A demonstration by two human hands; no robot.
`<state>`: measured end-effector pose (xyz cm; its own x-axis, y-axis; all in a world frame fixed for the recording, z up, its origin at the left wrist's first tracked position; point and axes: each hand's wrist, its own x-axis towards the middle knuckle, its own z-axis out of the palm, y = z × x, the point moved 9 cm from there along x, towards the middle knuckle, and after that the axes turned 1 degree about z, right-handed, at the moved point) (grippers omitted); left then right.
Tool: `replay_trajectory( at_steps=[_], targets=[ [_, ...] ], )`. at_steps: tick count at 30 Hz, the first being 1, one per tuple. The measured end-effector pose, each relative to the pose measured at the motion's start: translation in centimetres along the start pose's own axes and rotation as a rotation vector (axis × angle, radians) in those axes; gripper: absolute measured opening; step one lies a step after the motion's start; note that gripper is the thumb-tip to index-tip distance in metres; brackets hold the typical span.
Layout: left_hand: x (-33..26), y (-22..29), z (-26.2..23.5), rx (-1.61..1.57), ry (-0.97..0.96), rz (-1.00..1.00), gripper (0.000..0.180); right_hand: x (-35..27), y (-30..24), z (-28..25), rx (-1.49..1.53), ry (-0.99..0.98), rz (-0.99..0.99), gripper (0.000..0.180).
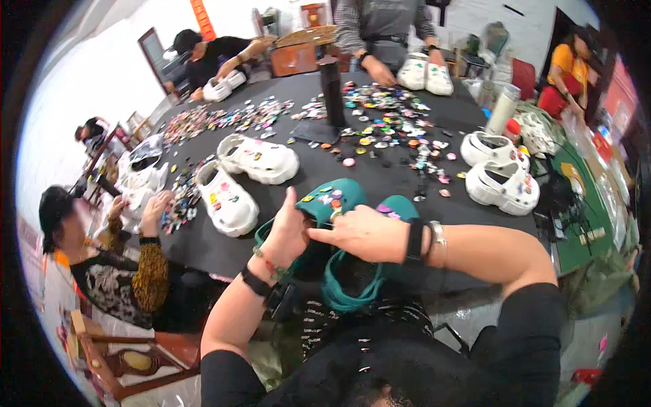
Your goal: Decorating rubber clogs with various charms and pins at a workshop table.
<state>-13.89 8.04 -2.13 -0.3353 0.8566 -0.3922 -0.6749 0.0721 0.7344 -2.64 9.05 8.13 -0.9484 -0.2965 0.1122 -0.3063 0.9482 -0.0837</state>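
Green clog: it is between the two hands, near the table's front edge, with bright charms (pixel 330 196) on its top.
Left hand (pixel 286 227): it grips the side of the green clog (pixel 351 192), thumb sticking up; the other fingertips are hidden.
Right hand (pixel 366 234): it bends over the clog, one finger pointing left; I cannot tell if the fingers pinch anything.
Other green clog (pixel 399 207): just beside, with charms on it too.
White clogs (pixel 266 163): two sit to the left, charms on them.
Black table (pixel 444 212): loose charms lie in heaps.
White bottle (pixel 502 110): stands far right; its inside is hidden.
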Motion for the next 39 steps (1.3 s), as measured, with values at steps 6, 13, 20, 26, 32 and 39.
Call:
replay_trajectory(
  at_steps=[6, 13, 20, 26, 32, 39],
  targets=[
    [-0.6, -1.8, -2.4, 0.028, 0.034, 0.005, 0.066, 1.7, 0.8, 1.5, -0.003, 0.029, 0.06, 0.012],
    [-10.2, 1.0, 5.7, 0.012, -0.141, 0.144, 0.053, 0.1, 1.1, 0.8, -0.069, 0.031, 0.087, 0.009],
    [-17.2, 7.4, 5.9, 0.523, -0.007, 0.704, 0.031, -8.5, 3.1, -7.7, -0.148, 0.236, 0.25, 0.01],
    [-15.1, 7.0, 0.8, 0.607, 0.226, 0.771, 0.026, -19.7, 6.2, -14.7, -0.251, 0.27, 0.631, 0.023],
    [-11.1, 4.2, -1.8, 0.823, 0.358, 0.829, 0.019, -32.2, 10.3, -16.6, -0.495, 0.271, 0.992, 0.038],
    [-8.2, 2.2, -3.4, 1.092, 0.423, 0.936, 0.016, -41.9, 15.2, -10.0, -0.517, 0.389, 1.186, 0.054]
  ],
)
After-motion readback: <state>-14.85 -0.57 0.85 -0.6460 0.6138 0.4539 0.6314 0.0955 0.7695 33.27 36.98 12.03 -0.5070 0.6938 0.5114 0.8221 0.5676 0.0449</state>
